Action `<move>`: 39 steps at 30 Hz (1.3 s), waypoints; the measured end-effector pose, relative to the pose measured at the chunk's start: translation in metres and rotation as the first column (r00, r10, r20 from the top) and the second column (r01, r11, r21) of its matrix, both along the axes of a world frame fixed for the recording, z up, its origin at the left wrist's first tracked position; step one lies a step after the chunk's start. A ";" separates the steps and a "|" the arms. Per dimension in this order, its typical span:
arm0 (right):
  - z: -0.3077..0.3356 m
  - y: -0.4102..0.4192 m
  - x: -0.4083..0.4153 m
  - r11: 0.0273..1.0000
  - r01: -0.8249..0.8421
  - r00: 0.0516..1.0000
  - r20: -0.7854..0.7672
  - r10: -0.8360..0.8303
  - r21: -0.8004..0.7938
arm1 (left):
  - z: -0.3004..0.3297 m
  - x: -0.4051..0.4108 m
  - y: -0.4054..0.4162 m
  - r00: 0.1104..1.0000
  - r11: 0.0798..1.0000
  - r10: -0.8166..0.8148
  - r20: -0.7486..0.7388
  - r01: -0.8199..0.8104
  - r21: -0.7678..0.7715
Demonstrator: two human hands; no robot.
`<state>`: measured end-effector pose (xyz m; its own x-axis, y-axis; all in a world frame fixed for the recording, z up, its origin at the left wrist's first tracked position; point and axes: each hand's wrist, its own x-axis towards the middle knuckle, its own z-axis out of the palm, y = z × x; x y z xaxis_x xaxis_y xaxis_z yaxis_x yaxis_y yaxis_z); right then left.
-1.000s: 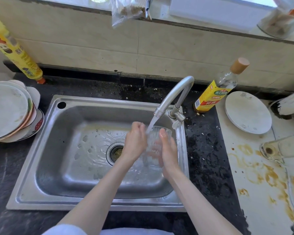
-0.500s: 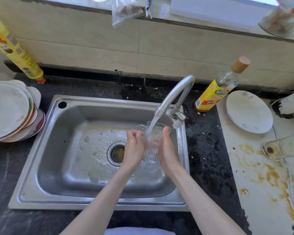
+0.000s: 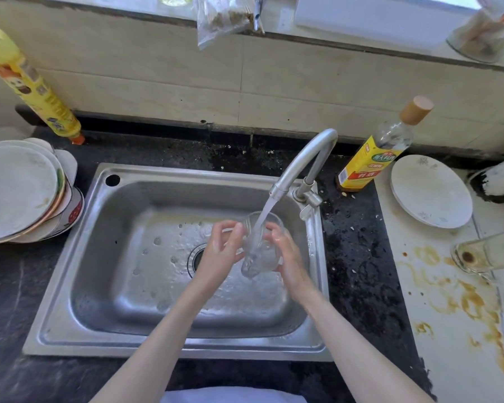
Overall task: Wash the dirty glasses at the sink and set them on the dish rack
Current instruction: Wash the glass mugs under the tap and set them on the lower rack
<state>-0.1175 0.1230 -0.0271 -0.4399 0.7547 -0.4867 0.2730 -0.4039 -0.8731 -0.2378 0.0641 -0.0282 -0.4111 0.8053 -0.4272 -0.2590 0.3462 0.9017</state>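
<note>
A clear drinking glass (image 3: 261, 250) is held over the steel sink (image 3: 79, 274), mouth tilted up toward the tap (image 3: 300, 164). Water runs from the spout straight into the glass. My right hand (image 3: 287, 254) cups the glass from the right with curled fingers. My left hand (image 3: 221, 251) is on its left side, fingertips at the rim, loosely curled. Another dirty glass (image 3: 489, 251) lies on its side at the right edge of the stained counter.
A stack of plates (image 3: 21, 193) sits left of the sink. A yellow bottle (image 3: 32, 88) leans at the back left. An oil bottle (image 3: 373, 152) and a white plate (image 3: 431, 190) stand to the right of the tap. No dish rack is in view.
The glass has turned so its mouth faces up under the stream. My left hand has loosened and shifted slightly left; both hands sit a little lower in the sink.
</note>
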 end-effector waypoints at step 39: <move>0.018 0.037 0.012 0.902 -0.271 0.961 0.157 0.229 0.337 | 0.031 -0.013 0.052 0.125 0.427 -0.864 -0.487 0.695 -0.578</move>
